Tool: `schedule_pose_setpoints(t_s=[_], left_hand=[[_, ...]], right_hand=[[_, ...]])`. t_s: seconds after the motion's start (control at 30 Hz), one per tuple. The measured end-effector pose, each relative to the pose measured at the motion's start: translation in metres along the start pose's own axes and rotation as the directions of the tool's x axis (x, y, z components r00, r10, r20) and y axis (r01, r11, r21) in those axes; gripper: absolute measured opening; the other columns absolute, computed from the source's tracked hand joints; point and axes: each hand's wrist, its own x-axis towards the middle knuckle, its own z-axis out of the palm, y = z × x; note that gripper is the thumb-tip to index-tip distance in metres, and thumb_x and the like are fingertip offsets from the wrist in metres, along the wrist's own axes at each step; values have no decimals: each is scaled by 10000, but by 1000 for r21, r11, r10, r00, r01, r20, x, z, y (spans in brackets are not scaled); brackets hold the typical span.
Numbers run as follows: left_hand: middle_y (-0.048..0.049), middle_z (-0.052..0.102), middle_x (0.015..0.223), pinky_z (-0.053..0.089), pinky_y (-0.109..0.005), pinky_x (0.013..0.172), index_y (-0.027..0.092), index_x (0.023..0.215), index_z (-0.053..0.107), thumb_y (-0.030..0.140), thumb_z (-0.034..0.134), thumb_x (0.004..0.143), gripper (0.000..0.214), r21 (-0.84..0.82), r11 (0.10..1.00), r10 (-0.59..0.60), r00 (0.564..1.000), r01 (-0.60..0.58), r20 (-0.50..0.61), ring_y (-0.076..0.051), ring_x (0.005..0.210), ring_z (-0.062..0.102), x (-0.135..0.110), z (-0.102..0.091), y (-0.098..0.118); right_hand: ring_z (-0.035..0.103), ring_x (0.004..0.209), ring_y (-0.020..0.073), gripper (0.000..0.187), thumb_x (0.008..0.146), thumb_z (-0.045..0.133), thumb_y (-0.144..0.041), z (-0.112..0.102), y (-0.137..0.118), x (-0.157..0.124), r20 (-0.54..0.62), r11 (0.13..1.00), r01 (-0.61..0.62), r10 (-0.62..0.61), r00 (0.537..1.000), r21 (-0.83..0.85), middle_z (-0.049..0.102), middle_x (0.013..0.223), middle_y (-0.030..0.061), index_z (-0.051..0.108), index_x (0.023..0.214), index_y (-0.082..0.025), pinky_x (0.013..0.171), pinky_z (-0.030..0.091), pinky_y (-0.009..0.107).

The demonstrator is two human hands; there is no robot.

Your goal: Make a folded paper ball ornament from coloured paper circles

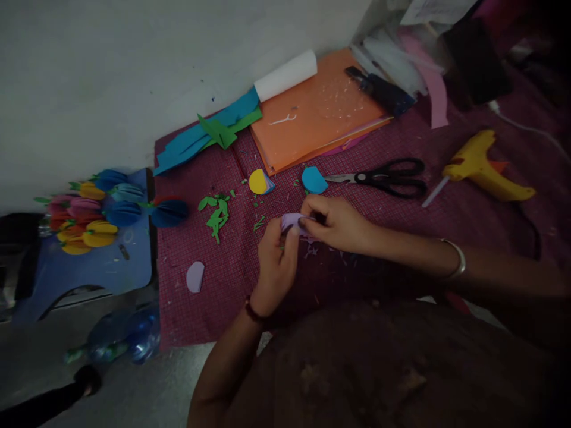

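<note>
My left hand [277, 258] and my right hand [334, 221] both pinch a small lilac paper piece [292, 221] between them, just above the cloth. Fingers cover part of it, so its full shape is hidden. Beyond my hands lie a stack of yellow-topped paper circles [257, 182] and a blue paper piece [314, 180] with one straight edge. Black-handled scissors [383, 178] rest with their blades touching the blue piece. Another lilac paper piece [195, 277], round with one straight side, sits to the left. Small green paper leaves [216, 215] are heaped between.
A yellow glue gun [488, 169] lies at the right. Orange sheets [312, 119], a white paper roll [286, 76] and blue strips [187, 144] line the table's back. Colourful paper pumpkin-like balls [89, 208] crowd a blue stool [134, 261]. Plastic bottles [120, 336] are on the floor.
</note>
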Motion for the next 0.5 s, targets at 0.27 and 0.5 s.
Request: schedule_pose_setpoints(t_s=[0.27,0.5], left_hand=[[49,442,641,361,-188,548,183,739,513,418,537,894,282,-378,917,-169,983,131,-68,-72,561,424,37,23,-5],[1,588,1115,453,-234,860,282,1160,526,338,624,849,331,-627,726,-330,943,284,44,-96,958,581,28,39,-1]], right_hand=[[423,535,87,147,823,542,-242,2,8,-5,-147,987,-99,118,982,130,487,596,-44,483,704,-179,519,298,218],[605,802,203,183,916,432,-197,16,17,-10,54,942,46,-30,998,-332,656,889,118,586,954,-107,682,426,301]])
